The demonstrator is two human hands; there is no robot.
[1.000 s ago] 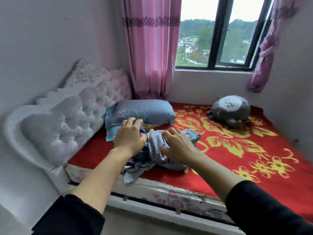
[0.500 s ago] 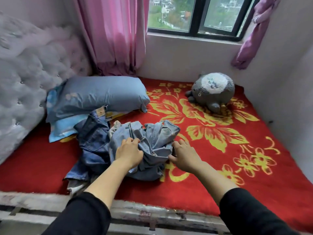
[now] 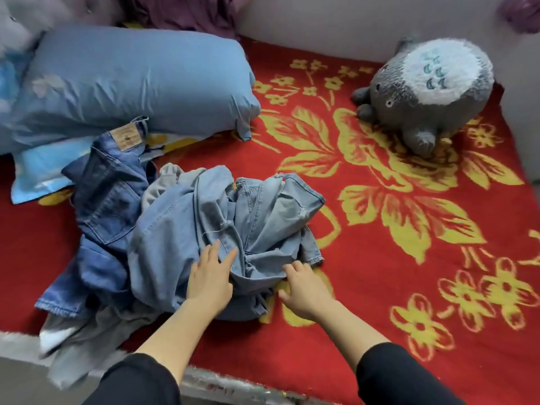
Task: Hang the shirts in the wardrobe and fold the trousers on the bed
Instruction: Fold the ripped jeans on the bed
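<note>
A crumpled heap of clothes lies near the front edge of the bed (image 3: 380, 258). On top is a pair of light blue jeans (image 3: 233, 223). Dark blue jeans (image 3: 108, 200) with a tan waist label lie to their left. A grey garment (image 3: 79, 340) hangs over the bed's edge under them. My left hand (image 3: 210, 279) rests flat on the light blue jeans, fingers spread. My right hand (image 3: 304, 290) sits at their right lower edge, fingers curled against the fabric; whether it grips the cloth is unclear.
A blue pillow (image 3: 131, 80) lies behind the heap at the left, by the padded headboard (image 3: 17, 21). A grey plush toy (image 3: 423, 92) sits at the back right near the wall. The red flowered blanket stretches to the right.
My head has moved closer and tilted down, so the window has left the view. My left hand has opened from a grasp and lies flat on the light blue jeans.
</note>
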